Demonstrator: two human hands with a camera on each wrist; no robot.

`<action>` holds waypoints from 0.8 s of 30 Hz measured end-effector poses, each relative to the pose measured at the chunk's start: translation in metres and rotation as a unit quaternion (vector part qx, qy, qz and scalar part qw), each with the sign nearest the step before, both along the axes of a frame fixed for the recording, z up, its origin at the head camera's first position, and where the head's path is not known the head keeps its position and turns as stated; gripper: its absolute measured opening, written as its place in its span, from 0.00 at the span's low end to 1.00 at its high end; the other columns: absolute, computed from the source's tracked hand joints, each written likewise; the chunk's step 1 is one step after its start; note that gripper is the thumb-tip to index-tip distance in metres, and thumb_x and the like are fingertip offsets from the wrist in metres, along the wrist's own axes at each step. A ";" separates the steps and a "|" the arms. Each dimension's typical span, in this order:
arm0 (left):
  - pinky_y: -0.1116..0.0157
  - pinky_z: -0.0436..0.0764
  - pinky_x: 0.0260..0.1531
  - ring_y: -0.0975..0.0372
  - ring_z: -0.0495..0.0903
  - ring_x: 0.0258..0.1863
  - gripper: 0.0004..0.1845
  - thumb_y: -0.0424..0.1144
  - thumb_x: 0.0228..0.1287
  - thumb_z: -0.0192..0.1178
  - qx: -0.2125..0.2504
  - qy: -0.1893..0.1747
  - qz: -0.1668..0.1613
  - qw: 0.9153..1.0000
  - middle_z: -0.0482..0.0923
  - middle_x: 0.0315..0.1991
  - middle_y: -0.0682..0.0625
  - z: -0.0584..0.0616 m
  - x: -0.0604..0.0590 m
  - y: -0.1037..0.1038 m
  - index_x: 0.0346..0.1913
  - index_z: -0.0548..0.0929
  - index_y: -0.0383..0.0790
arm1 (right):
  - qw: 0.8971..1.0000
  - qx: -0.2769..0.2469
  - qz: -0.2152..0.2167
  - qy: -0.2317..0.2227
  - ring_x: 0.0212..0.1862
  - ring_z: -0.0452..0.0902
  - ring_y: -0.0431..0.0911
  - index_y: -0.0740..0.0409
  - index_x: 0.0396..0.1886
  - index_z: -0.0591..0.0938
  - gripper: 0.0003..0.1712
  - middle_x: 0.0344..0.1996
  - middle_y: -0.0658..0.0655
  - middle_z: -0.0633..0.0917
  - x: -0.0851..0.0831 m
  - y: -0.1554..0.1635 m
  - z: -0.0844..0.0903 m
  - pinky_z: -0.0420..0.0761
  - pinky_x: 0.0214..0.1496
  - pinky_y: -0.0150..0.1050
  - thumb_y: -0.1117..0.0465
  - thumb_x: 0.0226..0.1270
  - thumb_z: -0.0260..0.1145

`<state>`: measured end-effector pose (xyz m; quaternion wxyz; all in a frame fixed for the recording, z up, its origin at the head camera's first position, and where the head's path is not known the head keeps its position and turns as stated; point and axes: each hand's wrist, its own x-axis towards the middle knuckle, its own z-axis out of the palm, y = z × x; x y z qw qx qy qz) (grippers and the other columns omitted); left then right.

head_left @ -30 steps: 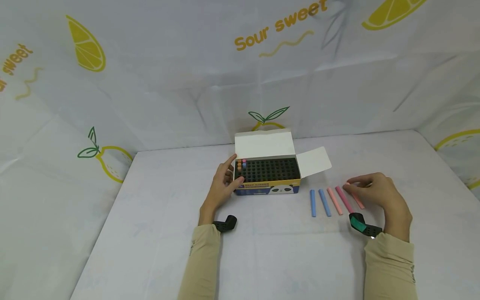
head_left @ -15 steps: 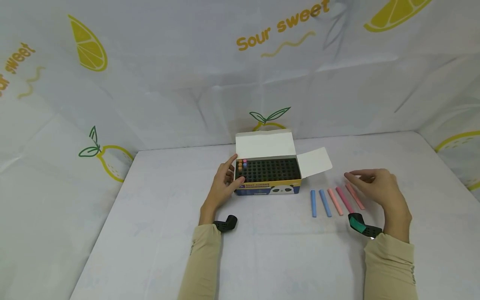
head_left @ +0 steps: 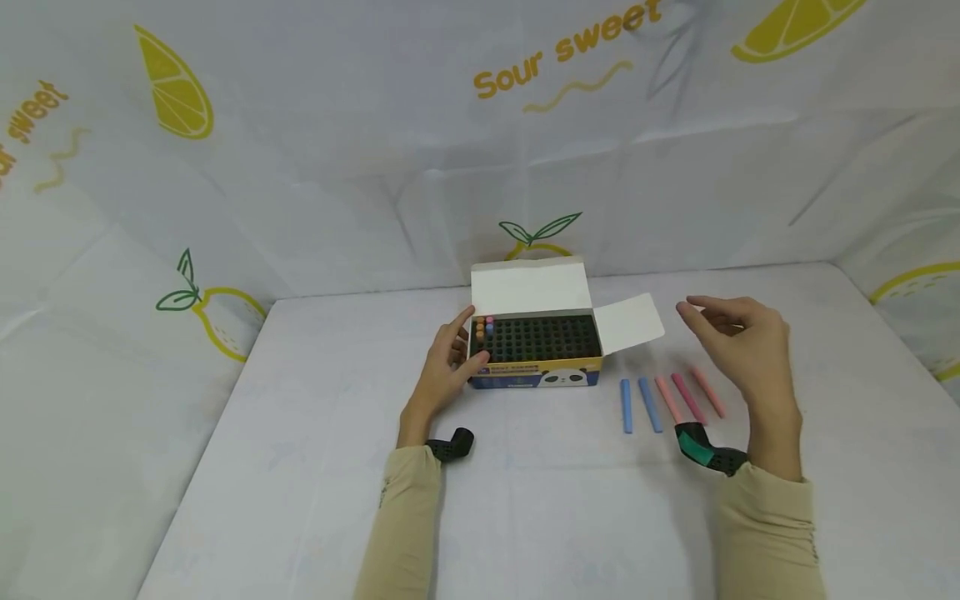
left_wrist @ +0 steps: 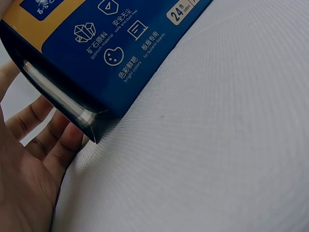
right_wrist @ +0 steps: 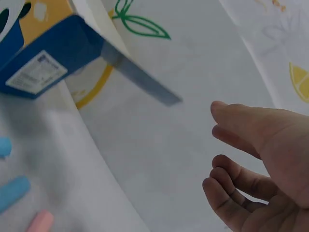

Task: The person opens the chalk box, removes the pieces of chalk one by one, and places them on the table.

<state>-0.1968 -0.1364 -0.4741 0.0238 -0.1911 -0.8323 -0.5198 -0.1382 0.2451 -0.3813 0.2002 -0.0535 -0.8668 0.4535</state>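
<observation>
Your left hand [head_left: 441, 371] is gripping the box [head_left: 551, 375] near the tabletop [head_left: 337, 400]'s back edge; right hand [head_left: 750, 346] is hovering, released, near chalks [head_left: 627, 407].

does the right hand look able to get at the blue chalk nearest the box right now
Probably yes: the right hand looks empty, nothing lies on that blue chalk, and bare table shows on both sides of it.

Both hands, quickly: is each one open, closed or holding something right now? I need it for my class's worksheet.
Left hand: holding the left end of the box.
Right hand: open, fingers loosely bent, holding nothing.
</observation>
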 end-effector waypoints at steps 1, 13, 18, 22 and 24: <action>0.66 0.74 0.41 0.58 0.68 0.39 0.44 0.68 0.67 0.58 0.000 0.000 0.000 1.000 0.69 0.51 0.42 0.000 0.000 0.000 0.81 0.59 0.58 | 1.000 -0.008 0.002 0.017 0.34 0.75 0.22 0.65 0.50 0.89 0.18 0.30 0.25 0.78 -0.002 -0.007 0.003 0.73 0.42 0.14 0.57 0.66 0.73; 0.66 0.73 0.41 0.58 0.68 0.38 0.43 0.67 0.66 0.59 0.000 -0.007 0.005 1.000 0.69 0.52 0.42 -0.002 0.002 0.000 0.81 0.59 0.59 | 0.988 0.000 0.138 0.073 0.35 0.75 0.25 0.66 0.48 0.90 0.14 0.36 0.63 0.83 -0.026 -0.092 0.008 0.76 0.43 0.18 0.65 0.65 0.74; 0.66 0.73 0.41 0.58 0.68 0.39 0.44 0.68 0.66 0.59 0.002 -0.009 0.005 1.000 0.68 0.52 0.42 -0.002 0.002 0.000 0.81 0.59 0.59 | 0.981 0.003 0.182 0.062 0.34 0.82 0.41 0.67 0.47 0.90 0.13 0.34 0.63 0.82 -0.036 -0.118 -0.001 0.78 0.38 0.24 0.65 0.65 0.74; 0.66 0.73 0.41 0.58 0.69 0.39 0.44 0.68 0.66 0.59 0.003 -0.007 0.006 1.000 0.68 0.52 0.42 -0.001 0.001 0.000 0.81 0.59 0.60 | 0.975 -0.006 0.217 0.045 0.36 0.84 0.53 0.68 0.48 0.89 0.14 0.34 0.64 0.83 -0.041 -0.136 -0.005 0.79 0.38 0.28 0.65 0.65 0.73; 0.66 0.74 0.41 0.58 0.69 0.39 0.44 0.69 0.65 0.58 0.001 -0.005 0.006 1.000 0.68 0.52 0.42 0.000 0.000 0.000 0.81 0.59 0.60 | 0.973 -0.008 0.229 0.038 0.37 0.84 0.54 0.68 0.48 0.89 0.14 0.35 0.64 0.83 -0.043 -0.144 -0.006 0.80 0.40 0.32 0.65 0.65 0.73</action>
